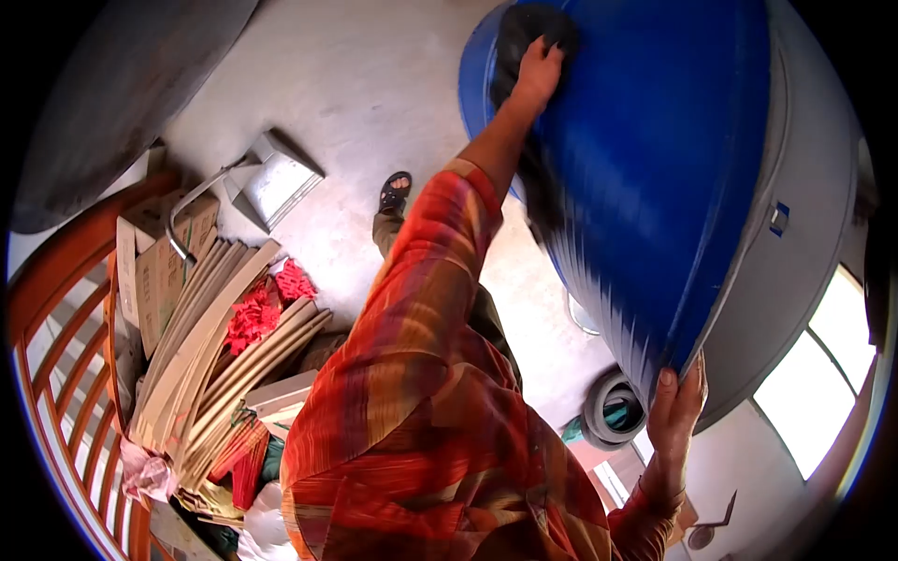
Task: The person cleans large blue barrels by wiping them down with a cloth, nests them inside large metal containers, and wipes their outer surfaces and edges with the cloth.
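Note:
A large blue curved object (655, 168), with a grey side, fills the upper right. My left hand (541, 75) reaches up to its far end, its fingers closed on a dark cloth (519, 42) that lies against the blue surface. Lower down, my right hand (675, 411) grips the near end of the object, with the thumb on the front side and the other fingers mostly hidden. Part of the blue object's left edge is blurred.
A metal dustpan (271, 182) with a long handle lies on the floor (365, 84). Long wooden strips (201, 346), red decorations (254, 316) and cartons (173, 271) are piled by an orange railing (70, 234). A grey ring-shaped object (613, 411) is near my right hand.

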`<state>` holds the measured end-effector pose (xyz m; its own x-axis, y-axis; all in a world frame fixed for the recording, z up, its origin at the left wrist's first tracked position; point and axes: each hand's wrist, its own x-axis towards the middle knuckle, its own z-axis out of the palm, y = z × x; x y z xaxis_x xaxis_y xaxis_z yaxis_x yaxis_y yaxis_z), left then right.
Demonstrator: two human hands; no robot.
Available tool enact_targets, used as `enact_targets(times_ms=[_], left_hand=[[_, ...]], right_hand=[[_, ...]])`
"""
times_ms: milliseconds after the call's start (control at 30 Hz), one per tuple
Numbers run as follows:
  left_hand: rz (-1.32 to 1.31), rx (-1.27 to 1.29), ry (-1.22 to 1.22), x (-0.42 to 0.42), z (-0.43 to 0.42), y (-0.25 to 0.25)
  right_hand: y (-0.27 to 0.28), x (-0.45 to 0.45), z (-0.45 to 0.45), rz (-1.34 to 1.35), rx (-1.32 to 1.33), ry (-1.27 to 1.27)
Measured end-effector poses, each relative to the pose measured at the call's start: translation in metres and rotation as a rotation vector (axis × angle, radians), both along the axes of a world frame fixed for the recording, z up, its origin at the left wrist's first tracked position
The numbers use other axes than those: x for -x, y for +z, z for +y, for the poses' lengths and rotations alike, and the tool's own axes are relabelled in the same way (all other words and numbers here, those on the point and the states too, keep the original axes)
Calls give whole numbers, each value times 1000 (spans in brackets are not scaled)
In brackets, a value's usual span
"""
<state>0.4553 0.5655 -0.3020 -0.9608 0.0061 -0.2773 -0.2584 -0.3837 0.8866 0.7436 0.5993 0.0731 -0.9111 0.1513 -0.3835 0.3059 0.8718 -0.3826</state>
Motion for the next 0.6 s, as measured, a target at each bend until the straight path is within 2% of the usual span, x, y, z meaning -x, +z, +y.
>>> enact_targets(times_ms=[67,133,167,200,233,300,333,400,433,467,533,600], left_hand=[[-72,130,-6,-38,12,-16],[-35,-7,72,-112,15,-34],[33,146,160,-165,32,-57],[31,227,105,-218,38,-66],[-112,145,27,-260,29,-36],[-575,-162,-35,-346,55,-28],[-677,-303,19,-355,55,7],[-877,-393,-77,-366,55,27],[-767,-286,-63,-375,61,13],[-871,-290,-100,-377,64,-7],[-787,-250,-63,-366,51,-24],[-525,-359,130,-336,33,-29]], right_hand=[[-3,1,-2,79,-78,59],[-6,-1,1,116,-94,92],[-5,7,-1,113,-57,109],[-7,9,-3,109,-45,112],[-8,10,-4,116,-41,127],[-8,11,-1,95,6,142],[-8,12,-2,95,7,151],[-4,13,-1,71,30,161],[1,8,10,-49,54,182],[6,0,18,-50,59,203],[17,-17,35,-151,185,142],[35,-41,63,-226,91,351]])
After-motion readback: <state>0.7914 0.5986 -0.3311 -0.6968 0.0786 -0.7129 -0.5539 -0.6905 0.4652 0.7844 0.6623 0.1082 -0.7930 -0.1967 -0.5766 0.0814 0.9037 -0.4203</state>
